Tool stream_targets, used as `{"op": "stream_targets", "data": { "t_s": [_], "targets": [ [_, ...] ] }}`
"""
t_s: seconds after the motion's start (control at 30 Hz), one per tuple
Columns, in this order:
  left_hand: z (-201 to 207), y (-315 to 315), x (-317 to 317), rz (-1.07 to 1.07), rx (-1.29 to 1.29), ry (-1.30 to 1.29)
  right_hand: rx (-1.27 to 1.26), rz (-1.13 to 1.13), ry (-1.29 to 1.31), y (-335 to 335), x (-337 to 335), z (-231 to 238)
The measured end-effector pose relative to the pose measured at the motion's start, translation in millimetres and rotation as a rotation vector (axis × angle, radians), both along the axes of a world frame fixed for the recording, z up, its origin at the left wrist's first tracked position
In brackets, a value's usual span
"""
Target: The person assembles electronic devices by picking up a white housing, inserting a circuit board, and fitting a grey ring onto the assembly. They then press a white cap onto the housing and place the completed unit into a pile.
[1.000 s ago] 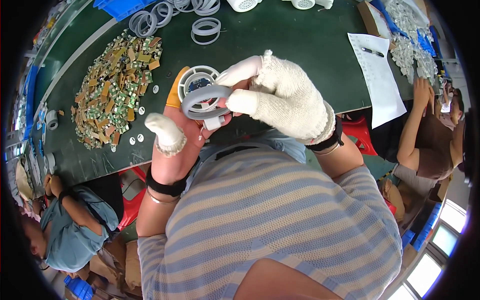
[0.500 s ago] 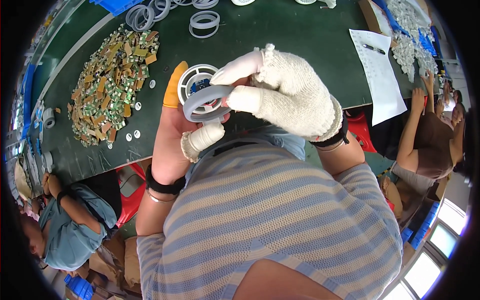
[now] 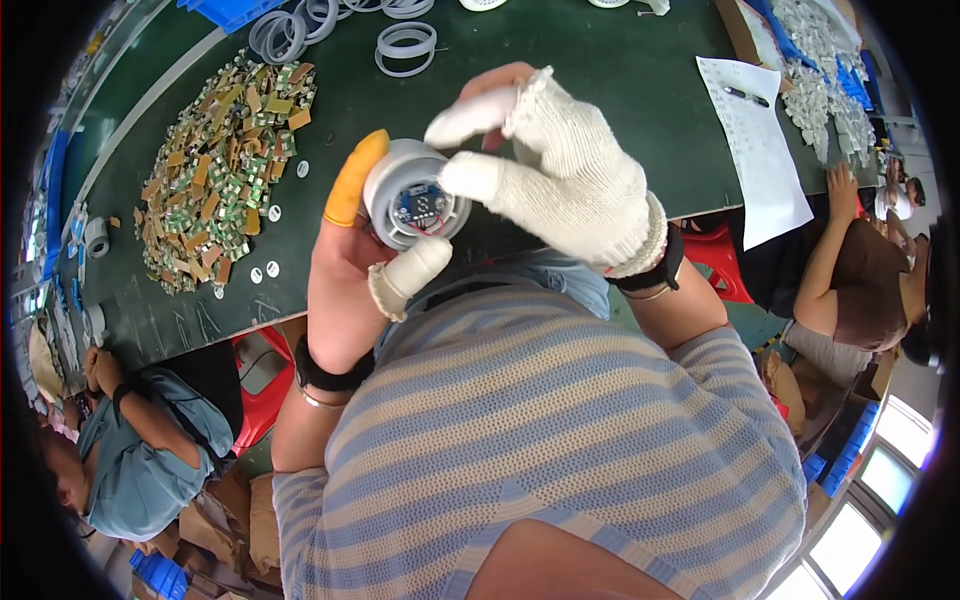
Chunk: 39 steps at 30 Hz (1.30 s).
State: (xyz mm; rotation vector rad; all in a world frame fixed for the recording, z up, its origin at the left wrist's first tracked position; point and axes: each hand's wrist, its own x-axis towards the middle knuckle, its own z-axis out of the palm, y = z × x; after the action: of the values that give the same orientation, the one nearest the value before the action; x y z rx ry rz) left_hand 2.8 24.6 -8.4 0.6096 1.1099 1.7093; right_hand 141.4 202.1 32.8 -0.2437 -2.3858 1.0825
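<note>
My left hand [image 3: 345, 275] is closed around a round grey-white housing [image 3: 388, 172], which is tilted so its inside faces me. In its opening lies a blue circuit board [image 3: 421, 204] with thin red wires. A yellow finger cot covers one finger and a white sleeve covers the thumb. At the right of the housing is my right hand [image 3: 580, 180] in a white knitted glove, with its thumb at the rim. Its forefinger is lifted away from the thumb, and the other fingers are partly hidden.
A heap of small circuit boards [image 3: 215, 180] covers the bench's left, with white discs [image 3: 274, 213] beside it. Grey rings [image 3: 407, 48] lie at the far side. On the right are a paper sheet [image 3: 755, 150], a pen [image 3: 745, 97] and clear parts [image 3: 815, 110]. People sit either side.
The loose grey ring that my right hand held in front of the housing now appears to sit around it. The housing has tilted toward me, and my right fingers have spread and lifted.
</note>
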Motion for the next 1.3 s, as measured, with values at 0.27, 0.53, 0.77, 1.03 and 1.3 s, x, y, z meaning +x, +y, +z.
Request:
{"op": "stream_targets", "data": {
  "t_s": [0.27,0.53,0.77,1.03,1.3],
  "targets": [
    [0.0,-2.0,2.0,-0.099,-0.032,0.486,0.105,0.014,-0.096,-17.9,-17.9,-9.4],
    [32.4,-8.1,-11.6,-0.228,-0.262,0.822,-0.412,0.03,-0.451,1.8,-19.2,19.5],
    [-8.8,14.5,-140.3,0.332,-0.604,2.156,0.369,-0.216,-0.277,65.0,-2.0,-25.1],
    [-20.2,14.9,-140.0,0.264,-0.577,2.027,0.516,-0.191,-0.277,8.3,36.6,-16.5],
    [-22.2,14.9,-135.6,0.268,-0.391,2.071,0.514,-0.301,-0.24,-11.9,40.3,-42.5]
  ]
}}
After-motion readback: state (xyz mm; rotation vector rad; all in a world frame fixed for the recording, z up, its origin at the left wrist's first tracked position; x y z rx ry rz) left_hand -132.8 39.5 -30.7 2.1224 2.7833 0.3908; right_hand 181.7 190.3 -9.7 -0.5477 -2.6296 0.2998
